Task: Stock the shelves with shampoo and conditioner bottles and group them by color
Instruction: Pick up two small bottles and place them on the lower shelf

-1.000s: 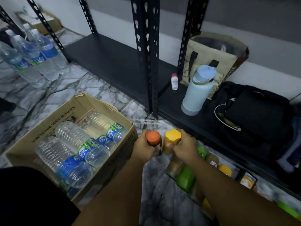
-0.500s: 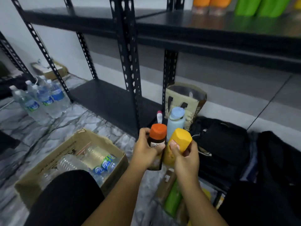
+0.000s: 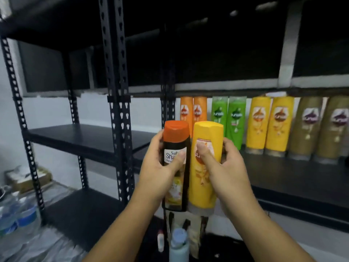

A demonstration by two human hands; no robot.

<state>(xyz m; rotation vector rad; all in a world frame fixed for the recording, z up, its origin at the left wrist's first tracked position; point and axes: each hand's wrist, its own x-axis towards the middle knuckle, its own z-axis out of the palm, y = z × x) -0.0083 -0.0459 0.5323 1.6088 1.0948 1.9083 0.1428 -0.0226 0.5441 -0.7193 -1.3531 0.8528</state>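
I see the left grip [image 3: 160,167] holding a dark orange-capped shampoo bottle [image 3: 177,193], the right grip [image 3: 230,173] holding a yellow bottle [image 3: 203,186] (both upright, side by side).

Black slotted-steel shelving [image 3: 116,114] against a white wall [image 3: 47,110], grey-streaked floor [image 3: 54,248] below

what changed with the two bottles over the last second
The left hand, gripping the dark orange-capped plastic bottle, and the right hand, gripping the yellow plastic bottle, rose from floor level to the black metal shelf, before its row of orange, green, yellow and olive bottles. Both grips stayed the same.
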